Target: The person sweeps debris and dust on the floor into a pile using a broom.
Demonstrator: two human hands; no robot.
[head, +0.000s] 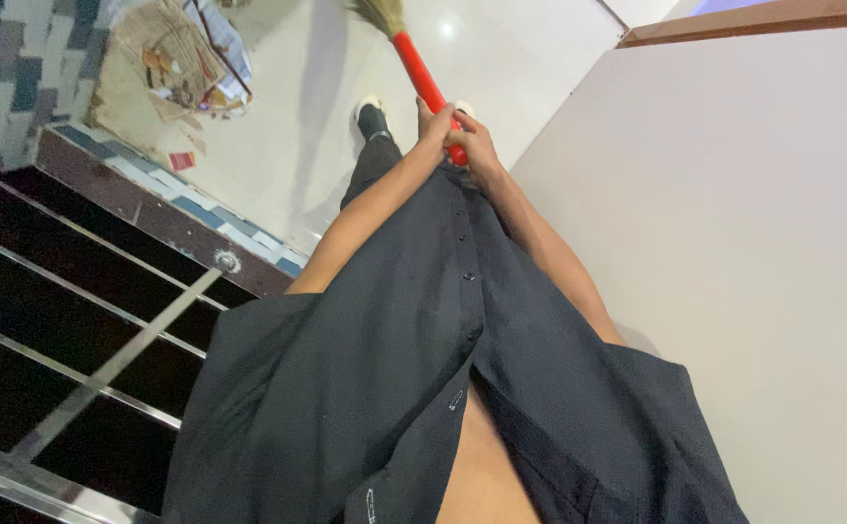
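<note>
**Both hands gripping a red broom handle**

While I am looking straight down the body from the head camera, I am seeing both hands wrapping around the same red broom handle (425,82) in front of the waist. The left hand (434,126) is closing around the handle on its left side, slightly higher up the picture, and the right hand (478,147) is clamping the handle's near end just below it, the two hands touching each other. The handle is running away from the hands, up and to the left, toward the straw-coloured bristles (379,14) that are meeting the pale floor (297,116) at the top edge. One shoe (370,112) with a white toe is standing on that floor just left of the hands. A dark buttoned shirt (385,369) is filling the lower middle of the view. Farther left, a pile of crumpled paper and cardboard (176,58) is lying well apart from the broom, and a metal railing (113,364) is crossing over dark steps. A plain light wall (734,243) is rising on the right.
</note>
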